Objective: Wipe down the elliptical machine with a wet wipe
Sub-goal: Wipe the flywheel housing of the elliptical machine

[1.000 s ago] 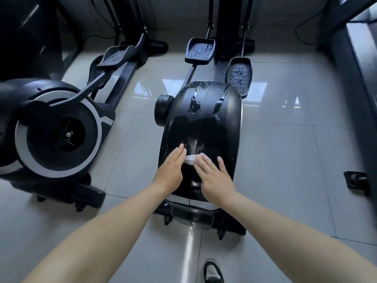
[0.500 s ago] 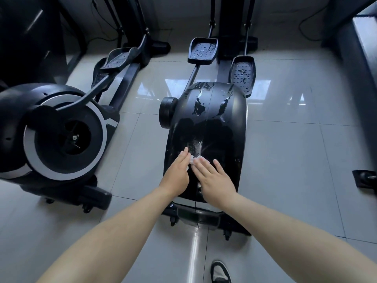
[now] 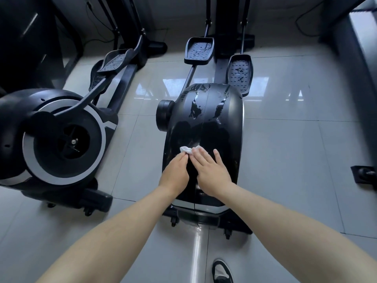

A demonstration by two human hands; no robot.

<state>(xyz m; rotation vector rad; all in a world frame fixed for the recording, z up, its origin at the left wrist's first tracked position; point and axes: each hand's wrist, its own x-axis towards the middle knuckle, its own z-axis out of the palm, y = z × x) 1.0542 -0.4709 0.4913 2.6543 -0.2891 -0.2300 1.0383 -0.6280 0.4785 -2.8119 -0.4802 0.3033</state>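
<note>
1. Nearest the camera: 1 dark shoe (image 3: pixel 222 271) with a white toe stands on the glossy grey tiled floor (image 3: pixel 285 160), at the lower edge of the view.

2. Both bare forearms reach forward and down to the near half of the elliptical machine (image 3: pixel 206 123), onto its glossy black rounded housing.

3. Left hand (image 3: pixel 174 174): fingers pressed together and gently bent, the tips touching the near edge of the wet wipe (image 3: pixel 186 149). The thumb is hidden, so it cannot be told whether the wipe is pinched.

4. Right hand (image 3: pixel 212 172): laid flat on the housing, fingers straight and close together, thumb spread out to the right. The fingertips press on the right part of the wipe.

5. Wet wipe: white, bunched small, lying on top of the housing near its centre seam, between the 2 sets of fingertips.

6. Housing, farther half: irregular light streaks and patches on both sides of the seam. A round black hub projects from its left side. Small casters show under the near base.

7. Beyond the housing: 2 black studded pedals, the left pedal (image 3: pixel 199 50) farther off, the right pedal (image 3: pixel 239 73) nearer.

8. To the left, well apart: a second elliptical (image 3: pixel 61 139) with a black and silver flywheel cover.

9. At the right edge: a small black fitting (image 3: pixel 365 176) on the floor.
</note>
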